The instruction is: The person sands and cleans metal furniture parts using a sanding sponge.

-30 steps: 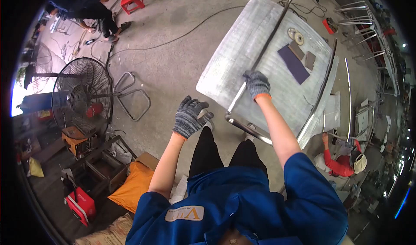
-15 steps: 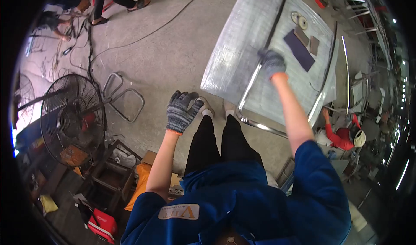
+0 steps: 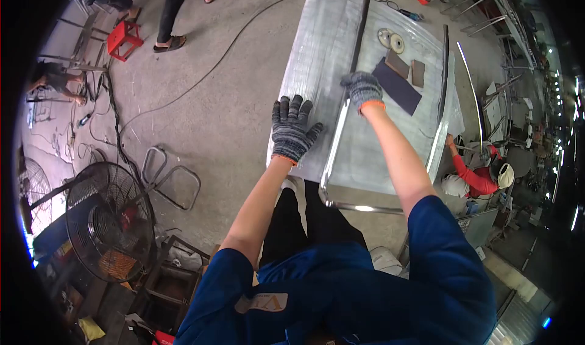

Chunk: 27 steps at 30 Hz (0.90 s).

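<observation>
Left hand (image 3: 294, 128), spread open over worktop (image 3: 304, 52). Right hand (image 3: 364, 90), closed around bent metal tube (image 3: 333, 144) lying across worktop. Possible fault: tube skidding, caused by one-sided pressure, its bend overhanging.

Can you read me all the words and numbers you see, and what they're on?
"V": a big orange letter, upside down, on the pale rectangular patch of the dark blue cloth shirt. The other marks there are too blurred to read.
Any print on the small round pale discs is too small to read.
I can read no numbers.
</observation>
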Tool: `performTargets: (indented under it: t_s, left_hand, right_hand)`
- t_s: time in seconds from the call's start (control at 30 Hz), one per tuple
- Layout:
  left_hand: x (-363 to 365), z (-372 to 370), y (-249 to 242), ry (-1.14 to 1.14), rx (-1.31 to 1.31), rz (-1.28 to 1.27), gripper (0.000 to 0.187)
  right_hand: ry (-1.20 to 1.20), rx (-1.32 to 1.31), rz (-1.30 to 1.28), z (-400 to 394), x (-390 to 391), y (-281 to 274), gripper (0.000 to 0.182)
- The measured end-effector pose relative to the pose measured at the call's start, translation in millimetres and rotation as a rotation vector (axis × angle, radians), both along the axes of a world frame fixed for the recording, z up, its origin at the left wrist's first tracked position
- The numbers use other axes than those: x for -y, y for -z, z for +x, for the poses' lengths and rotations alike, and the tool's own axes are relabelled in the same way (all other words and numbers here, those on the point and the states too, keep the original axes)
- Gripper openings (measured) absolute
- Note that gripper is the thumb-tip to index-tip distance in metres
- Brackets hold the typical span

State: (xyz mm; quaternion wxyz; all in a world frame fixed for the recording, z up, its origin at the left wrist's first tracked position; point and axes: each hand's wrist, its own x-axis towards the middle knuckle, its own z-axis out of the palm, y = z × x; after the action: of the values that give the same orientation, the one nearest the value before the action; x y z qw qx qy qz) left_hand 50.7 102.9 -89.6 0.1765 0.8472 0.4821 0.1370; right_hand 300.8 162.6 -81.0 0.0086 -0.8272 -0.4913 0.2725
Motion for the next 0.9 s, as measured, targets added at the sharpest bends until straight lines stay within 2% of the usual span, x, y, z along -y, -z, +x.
performTargets:
  t_s: [0.03, 0.23, 0.3, 0.37, 0.43, 0.6, 0.7, 0.73, 0.77, 0.8, 0.83, 0.9]
  left_hand:
    - [-7.3, 12.8, 4.7, 0.002, 0.001, 0.0, 0.067]
    - [-44.5, 63.0, 29.7, -0.123, 0.056, 0.137, 0.071]
    - [-45.0, 68.4, 33.6, -0.138, 0.054, 0.156, 0.07]
    - [-46.1, 70.2, 27.7, -0.133, -0.032, 0.111, 0.069]
    - [-46.5, 69.6, 26.7, -0.132, -0.055, 0.114, 0.069]
    - [-48.9, 70.1, 24.6, -0.138, -0.061, 0.061, 0.069]
    - [-49.5, 71.3, 26.8, -0.141, -0.074, 0.088, 0.069]
    - [-47.8, 71.1, 23.0, -0.132, -0.081, 0.073, 0.069]
    - [-47.8, 71.1, 18.3, -0.135, -0.118, 0.049, 0.068]
    - [-50.1, 73.9, 18.3, -0.145, -0.148, 0.035, 0.067]
    - [-49.3, 73.8, 24.7, -0.154, -0.097, 0.095, 0.066]
    - [-50.3, 72.7, 20.9, -0.142, -0.099, 0.057, 0.066]
  right_hand:
    - [-0.029, -0.045, 0.074, 19.3, -20.8, 7.8, 0.038]
    - [-0.037, 0.077, 0.011, 75.6, -131.4, 6.7, 0.038]
    - [-0.137, 0.097, 0.091, 95.6, -160.9, 12.5, 0.039]
    - [-0.032, 0.188, 0.028, 107.2, -197.7, 0.1, 0.038]
    - [0.022, 0.125, 0.063, 126.6, -228.9, 1.4, 0.038]
    - [-0.309, 0.413, 0.36, 228.1, -353.3, 57.9, 0.032]
    - [-0.301, 0.291, 0.461, 226.4, -339.1, 47.2, 0.028]
    - [-0.147, -0.055, 0.356, 209.0, -316.7, 35.0, 0.025]
    - [-0.357, 0.111, 0.37, 179.9, -273.1, 8.3, 0.025]
    - [-0.418, 0.108, 0.354, 168.6, -247.0, 13.6, 0.025]
    - [-0.317, 0.072, 0.328, 159.9, -226.0, 33.4, 0.022]
    - [-0.204, 0.093, 0.191, 142.7, -216.5, 14.5, 0.019]
